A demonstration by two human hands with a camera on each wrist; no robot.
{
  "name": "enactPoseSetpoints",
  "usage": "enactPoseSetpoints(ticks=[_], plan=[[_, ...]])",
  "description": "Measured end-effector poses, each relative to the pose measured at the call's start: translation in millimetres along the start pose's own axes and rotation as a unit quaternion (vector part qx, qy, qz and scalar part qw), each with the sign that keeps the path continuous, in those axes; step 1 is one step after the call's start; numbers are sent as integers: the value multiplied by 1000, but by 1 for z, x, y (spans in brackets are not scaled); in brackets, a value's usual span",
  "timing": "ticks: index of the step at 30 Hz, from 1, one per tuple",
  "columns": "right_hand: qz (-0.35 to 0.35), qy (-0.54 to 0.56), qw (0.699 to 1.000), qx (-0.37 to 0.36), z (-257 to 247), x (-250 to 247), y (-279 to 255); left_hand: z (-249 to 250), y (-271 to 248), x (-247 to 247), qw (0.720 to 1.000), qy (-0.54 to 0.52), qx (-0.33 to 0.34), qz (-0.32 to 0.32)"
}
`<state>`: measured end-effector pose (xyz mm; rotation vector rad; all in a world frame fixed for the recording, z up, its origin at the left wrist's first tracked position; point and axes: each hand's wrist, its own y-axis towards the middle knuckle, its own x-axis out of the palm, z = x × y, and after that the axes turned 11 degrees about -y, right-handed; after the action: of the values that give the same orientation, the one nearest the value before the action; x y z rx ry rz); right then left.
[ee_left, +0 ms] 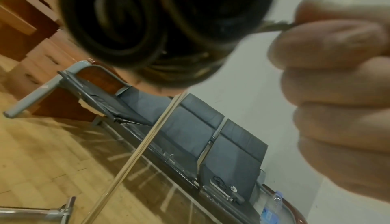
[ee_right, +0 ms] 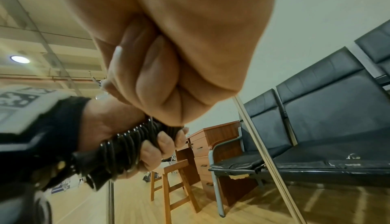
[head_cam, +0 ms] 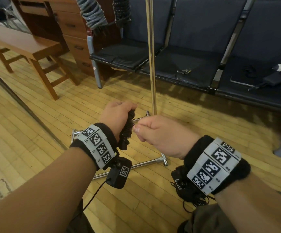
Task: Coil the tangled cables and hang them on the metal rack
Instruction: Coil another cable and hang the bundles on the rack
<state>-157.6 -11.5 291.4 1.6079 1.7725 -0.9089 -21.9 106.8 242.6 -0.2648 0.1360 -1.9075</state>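
Observation:
My left hand [head_cam: 117, 113] grips a coiled black cable [head_cam: 127, 130] in its fist; the loops fill the top of the left wrist view as a dark coil [ee_left: 160, 27]. My right hand [head_cam: 154, 130] is curled tight and pinches the cable's thin end [ee_left: 276, 25] between thumb and fingers, right beside the coil. In the right wrist view the left fingers [ee_right: 152, 151] wrap the bundled loops [ee_right: 126, 146]. The metal rack's pole [head_cam: 150, 56] rises just behind my hands, its base [head_cam: 136, 165] on the floor below them. A grey coil [head_cam: 92, 12] and a dark coil [head_cam: 122, 10] hang at the top.
A row of dark padded seats [head_cam: 203, 64] runs behind the rack, with small items on them. A wooden stool [head_cam: 27, 47] and a drawer cabinet [head_cam: 72, 31] stand at the left. More black cable [head_cam: 190, 190] lies on the wood floor under my right wrist.

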Motion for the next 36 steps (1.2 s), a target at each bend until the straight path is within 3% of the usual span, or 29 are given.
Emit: enactPoseSetpoints(ticks=[3, 6, 8, 11, 13, 14, 17, 22, 36], plan=[[-7, 10, 1000, -18, 3, 1, -3, -3, -1, -4, 1000, -2, -14, -5], [14, 202, 978, 45, 13, 3, -6, -1, -7, -8, 997, -42, -32, -55], [82, 284, 951, 91, 20, 2, -3, 2, -14, -10, 995, -46, -38, -86], [197, 423, 875, 128, 25, -4, 4, 3, -26, -2, 989, -51, -36, -133], [235, 513, 814, 135, 27, -6, 7, 1, -35, 6, 986, -50, -38, -157], [244, 527, 803, 136, 28, -5, 7, 0, -38, 9, 985, -50, -38, -163], [242, 532, 801, 133, 26, 1, 8, -1, -41, 13, 985, -58, -29, -158], [209, 597, 769, 94, 20, 3, 7, 0, -38, 9, 988, -99, -12, -115], [225, 513, 824, 80, 19, 9, 13, -6, -41, 13, 992, -51, 6, -112]])
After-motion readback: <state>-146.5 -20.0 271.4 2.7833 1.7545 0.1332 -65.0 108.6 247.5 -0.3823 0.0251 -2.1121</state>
